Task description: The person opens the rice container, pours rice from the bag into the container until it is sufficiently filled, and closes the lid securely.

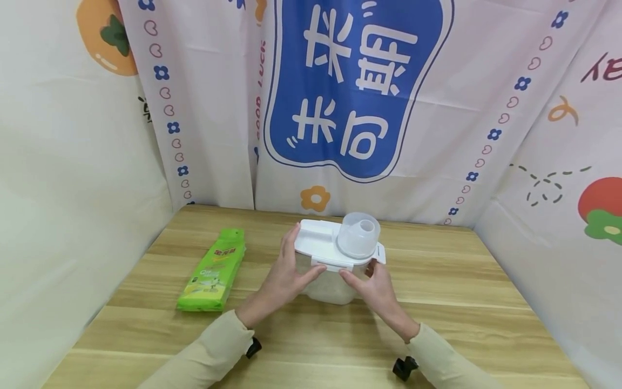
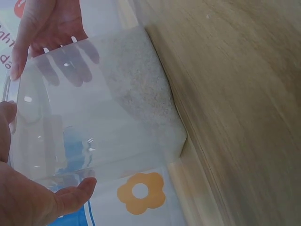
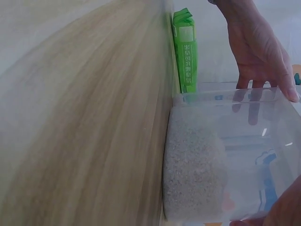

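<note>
A clear plastic storage container (image 1: 330, 289) with a white lid (image 1: 316, 243) stands upright on the table. Pale grains (image 3: 193, 165), which look like rice, fill its lower part. A translucent cup (image 1: 358, 236) sits upside down on the right half of the lid. My left hand (image 1: 290, 270) holds the container's left end, its thumb at the front clasp (image 1: 332, 264). At the right end my right hand (image 1: 376, 286) grips the container, thumb near that same clasp. The left wrist view shows fingers of the right hand (image 2: 59, 26) through the clear wall.
A green packet (image 1: 214, 273) with printed lettering lies left of the container on the wooden table (image 1: 452, 302). Printed cloth (image 1: 427, 140) hangs behind the table's far edge, with more cloth along both sides.
</note>
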{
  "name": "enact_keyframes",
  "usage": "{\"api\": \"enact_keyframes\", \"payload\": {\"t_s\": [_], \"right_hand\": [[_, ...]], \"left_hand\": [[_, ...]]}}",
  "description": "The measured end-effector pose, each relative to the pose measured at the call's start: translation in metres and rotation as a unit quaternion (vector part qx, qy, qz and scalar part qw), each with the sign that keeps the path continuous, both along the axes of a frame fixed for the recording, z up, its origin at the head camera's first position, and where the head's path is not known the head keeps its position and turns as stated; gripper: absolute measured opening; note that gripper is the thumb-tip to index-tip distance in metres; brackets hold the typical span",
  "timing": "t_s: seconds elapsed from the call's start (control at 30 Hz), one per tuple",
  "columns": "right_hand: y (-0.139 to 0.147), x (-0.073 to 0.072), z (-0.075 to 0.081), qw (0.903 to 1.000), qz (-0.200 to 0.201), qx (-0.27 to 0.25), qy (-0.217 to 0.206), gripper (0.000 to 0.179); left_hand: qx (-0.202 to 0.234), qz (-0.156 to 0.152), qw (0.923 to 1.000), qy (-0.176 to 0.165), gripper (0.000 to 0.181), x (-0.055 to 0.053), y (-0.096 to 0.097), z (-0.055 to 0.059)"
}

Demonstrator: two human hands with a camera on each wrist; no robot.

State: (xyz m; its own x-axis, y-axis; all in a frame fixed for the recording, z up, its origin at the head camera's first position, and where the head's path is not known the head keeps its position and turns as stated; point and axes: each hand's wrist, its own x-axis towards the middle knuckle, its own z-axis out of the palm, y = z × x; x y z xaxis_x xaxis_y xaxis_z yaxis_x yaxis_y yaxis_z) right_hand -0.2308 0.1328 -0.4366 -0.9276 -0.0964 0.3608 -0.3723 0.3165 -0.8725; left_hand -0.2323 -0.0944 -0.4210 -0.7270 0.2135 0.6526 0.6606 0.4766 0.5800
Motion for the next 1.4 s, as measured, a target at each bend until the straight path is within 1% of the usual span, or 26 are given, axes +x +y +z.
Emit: {"api": "enact_keyframes", "payload": {"t_s": [0.13, 0.33, 0.6, 0.8, 0.9, 0.97, 1.1, 1.17, 1.3, 1.4], "right_hand": [[0.001, 0.001, -0.001, 1.0, -0.006, 0.007, 0.0, 0.064], [0.001, 0.001, -0.001, 0.9998, -0.017, 0.004, -0.008, 0.063], [0.002, 0.001, -0.004, 0.9998, -0.021, -0.002, -0.003, 0.062], [0.002, 0.002, -0.004, 0.9996, -0.026, -0.009, 0.008, 0.062], [0.002, 0.002, -0.004, 0.9995, -0.03, -0.009, 0.008, 0.062], [0.002, 0.003, -0.004, 0.9994, -0.033, -0.01, 0.005, 0.061], [0.0, 0.003, -0.006, 0.9995, -0.021, -0.021, -0.007, 0.064], [0.0, 0.002, -0.006, 0.9996, -0.009, -0.025, -0.013, 0.066], [0.004, -0.002, -0.007, 0.9989, 0.02, -0.038, -0.02, 0.061], [0.014, -0.006, -0.007, 0.997, 0.045, -0.056, -0.031, 0.057]], "left_hand": [[0.004, 0.002, 1.0, -0.007, 0.105, 0.001, 0.001, 0.001], [0.007, 0.005, 0.9999, -0.014, 0.105, 0.003, 0.004, 0.001], [0.01, 0.006, 0.9999, 0.004, 0.104, 0.002, 0.007, 0.0], [0.009, 0.015, 0.9997, 0.018, 0.102, 0.001, 0.011, -0.003], [0.01, 0.015, 0.9996, 0.021, 0.102, 0.0, 0.011, -0.005], [0.011, 0.011, 0.9998, 0.015, 0.103, 0.0, 0.011, -0.005], [0.012, 0.011, 0.9999, 0.0, 0.105, -0.001, 0.007, -0.007], [0.01, 0.01, 0.9999, -0.004, 0.106, -0.002, 0.005, -0.007], [0.002, 0.004, 1.0, -0.004, 0.106, -0.003, 0.001, -0.005], [-0.004, 0.002, 0.9999, -0.012, 0.105, -0.003, -0.001, -0.003]]}}
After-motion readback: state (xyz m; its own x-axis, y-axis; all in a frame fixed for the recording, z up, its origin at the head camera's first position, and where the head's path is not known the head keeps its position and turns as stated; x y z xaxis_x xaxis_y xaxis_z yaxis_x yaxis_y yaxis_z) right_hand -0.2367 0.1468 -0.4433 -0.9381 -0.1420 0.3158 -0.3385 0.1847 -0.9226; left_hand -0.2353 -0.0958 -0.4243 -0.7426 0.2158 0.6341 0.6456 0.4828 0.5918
